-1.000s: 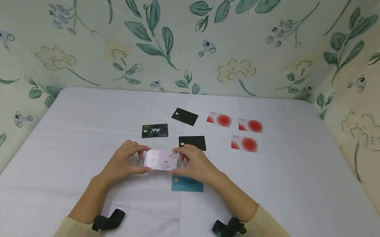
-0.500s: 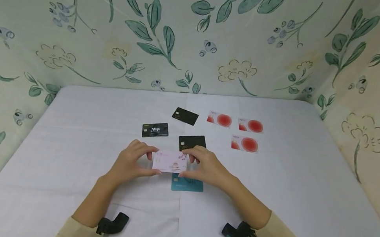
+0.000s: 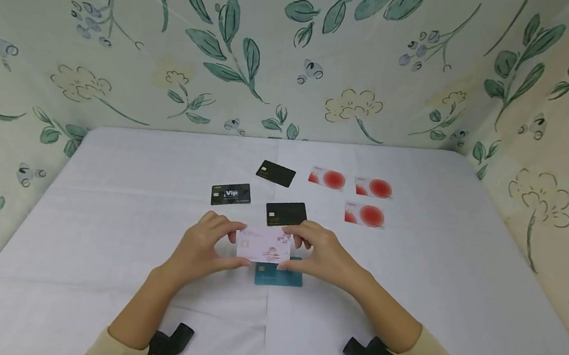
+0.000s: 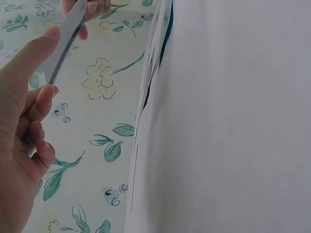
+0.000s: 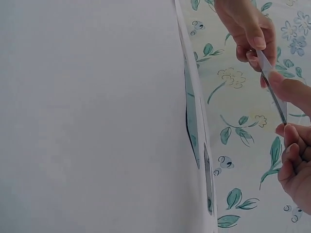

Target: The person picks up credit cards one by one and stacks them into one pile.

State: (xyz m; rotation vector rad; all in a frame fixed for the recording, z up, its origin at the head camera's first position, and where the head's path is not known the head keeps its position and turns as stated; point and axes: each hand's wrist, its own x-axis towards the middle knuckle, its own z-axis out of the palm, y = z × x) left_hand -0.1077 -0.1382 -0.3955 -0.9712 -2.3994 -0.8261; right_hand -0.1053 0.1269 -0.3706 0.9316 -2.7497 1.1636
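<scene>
A pale pink card (image 3: 261,244) with a floral print is raised in front of me, above the white table. My left hand (image 3: 202,245) pinches its left end between thumb and fingers. At the other end, my right hand (image 3: 327,255) pinches it the same way. Both wrist views show the card (image 4: 65,41) nearly edge-on, apart from the tabletop. In the head view a teal card (image 3: 278,277) lies just below it, its upper part covered by the pink card and right thumb. Just above lies a black VIP card (image 3: 282,211), its lower right corner by my right fingers.
Two more black cards lie farther back, one marked Vip (image 3: 231,194) and one plain-looking card (image 3: 275,173). To their right are three red-and-white cards (image 3: 365,214). White cloth (image 3: 71,222) covers the table, with floral fabric walls (image 3: 299,55) behind and beside it.
Both hands have moved to the right with the pink card, and it appears slightly larger. The glare on its face has faded. The cards on the table have stayed put.
</scene>
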